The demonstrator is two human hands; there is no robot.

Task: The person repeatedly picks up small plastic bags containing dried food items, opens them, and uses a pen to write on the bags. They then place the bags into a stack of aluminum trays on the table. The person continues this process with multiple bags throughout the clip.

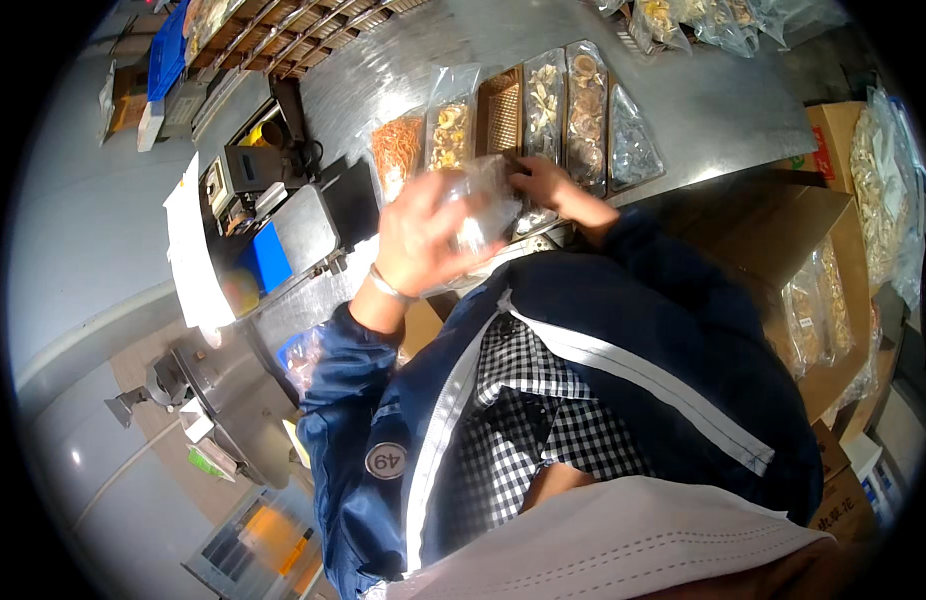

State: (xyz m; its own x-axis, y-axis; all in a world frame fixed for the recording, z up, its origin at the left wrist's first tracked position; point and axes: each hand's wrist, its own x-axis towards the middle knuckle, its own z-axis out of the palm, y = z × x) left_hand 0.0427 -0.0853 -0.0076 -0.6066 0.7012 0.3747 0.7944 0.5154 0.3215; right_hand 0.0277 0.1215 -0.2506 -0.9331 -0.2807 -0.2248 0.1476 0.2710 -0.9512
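At the frame's upper centre, the blurred left hand holds a clear plastic bag, covering the lower ends of narrow trays on the desk. The right hand curls beside it; its grip I cannot tell. An open carton stands at right.

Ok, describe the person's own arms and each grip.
The left sleeve and right sleeve are dark blue, part of a jacket with a round badge on its left side. The left grip is a bare hand with a thin, pale bangle at the wrist; blur hides finer details. The right grip is also an ungloved hand, with no wristband showing.
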